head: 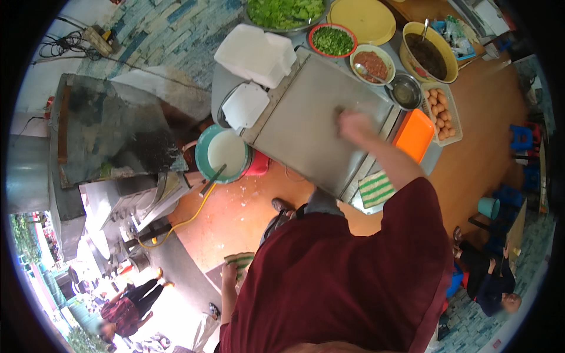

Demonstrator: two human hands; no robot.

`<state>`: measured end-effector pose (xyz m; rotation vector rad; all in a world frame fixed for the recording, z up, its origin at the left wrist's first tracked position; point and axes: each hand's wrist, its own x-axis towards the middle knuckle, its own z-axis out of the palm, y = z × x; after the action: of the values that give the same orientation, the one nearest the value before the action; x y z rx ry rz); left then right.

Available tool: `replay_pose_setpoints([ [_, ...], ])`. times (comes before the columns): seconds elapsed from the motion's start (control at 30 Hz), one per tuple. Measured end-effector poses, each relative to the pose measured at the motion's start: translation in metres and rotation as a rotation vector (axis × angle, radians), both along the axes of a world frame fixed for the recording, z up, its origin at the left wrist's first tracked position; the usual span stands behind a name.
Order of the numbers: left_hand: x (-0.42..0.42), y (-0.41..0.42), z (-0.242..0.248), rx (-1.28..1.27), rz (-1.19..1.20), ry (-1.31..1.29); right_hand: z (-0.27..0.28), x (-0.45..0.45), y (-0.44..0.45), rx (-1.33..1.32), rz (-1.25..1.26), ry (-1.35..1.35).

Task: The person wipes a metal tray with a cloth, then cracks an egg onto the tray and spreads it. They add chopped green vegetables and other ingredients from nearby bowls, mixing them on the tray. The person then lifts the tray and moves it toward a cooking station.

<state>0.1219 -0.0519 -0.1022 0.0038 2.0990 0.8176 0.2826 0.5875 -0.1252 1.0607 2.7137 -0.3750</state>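
Observation:
My right hand (pixel 353 125), blurred, is closed over the middle of a flat metal griddle plate (pixel 304 114). A small dark object (pixel 339 111) shows at its fingers; the blur hides what kind it is. Low on the left, my left hand (pixel 229 271) grips a green-and-white striped cloth (pixel 240 260), partly hidden by my maroon shirt. A second striped cloth (pixel 376 189) lies at the plate's near right corner, under my right forearm. An orange plastic tray (pixel 414 136) rests along the plate's right side.
Beyond the plate stand chopped green onions (pixel 332 41), a bowl of minced meat (pixel 371 66), a yellow basin of dark liquid (pixel 426 57) and a basket of eggs (pixel 440 114). Left are white foam boxes (pixel 251 53) and a teal bucket of white liquid (pixel 226 152). Two people are farther off.

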Motion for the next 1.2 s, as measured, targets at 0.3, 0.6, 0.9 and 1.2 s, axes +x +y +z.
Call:
replay_pose_setpoints([
  [0.3, -0.005, -0.017, 0.001, -0.249, -0.155, -0.025, -0.015, -0.037, 0.091, 0.054, -0.230, 0.202],
  [0.6, -0.021, -0.056, -0.041, -0.317, -0.320, -0.074, -0.007, 0.048, -0.081, -0.189, 0.068, 0.207],
  [0.9, -0.071, 0.037, 0.005, -0.078, 0.035, -0.140, -0.014, 0.087, -0.098, -0.089, -0.057, -0.111],
  [1.2, -0.048, 0.085, 0.015, -0.241, -0.143, -0.147, 0.023, 0.129, 0.047, 0.434, -0.583, 0.693],
])
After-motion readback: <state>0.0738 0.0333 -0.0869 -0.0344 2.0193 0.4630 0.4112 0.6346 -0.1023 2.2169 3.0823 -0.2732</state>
